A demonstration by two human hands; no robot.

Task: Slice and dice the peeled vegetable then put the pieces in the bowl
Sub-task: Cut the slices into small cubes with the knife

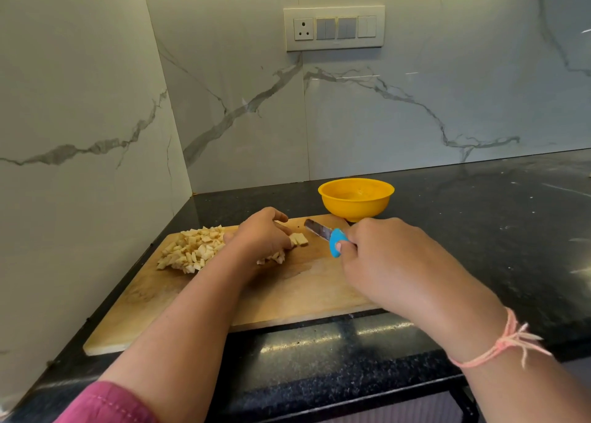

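A heap of pale diced vegetable pieces (pixel 192 250) lies on the left part of a wooden cutting board (pixel 287 288). My left hand (pixel 260 235) rests palm down on the board, fingers curled over a few more pieces (pixel 299 239) at its right side. My right hand (pixel 383 256) is shut on a knife with a blue handle (pixel 337 242); its short blade (pixel 316 228) points left and away, just right of those pieces. A yellow bowl (pixel 356 202) stands behind the board, and I see no pieces inside it.
The board sits on a black speckled counter (pixel 479 218) in a corner of marble-patterned walls. A switch panel with a socket (pixel 334 27) is on the back wall. The counter's front edge (pixel 319 387) runs below the board.
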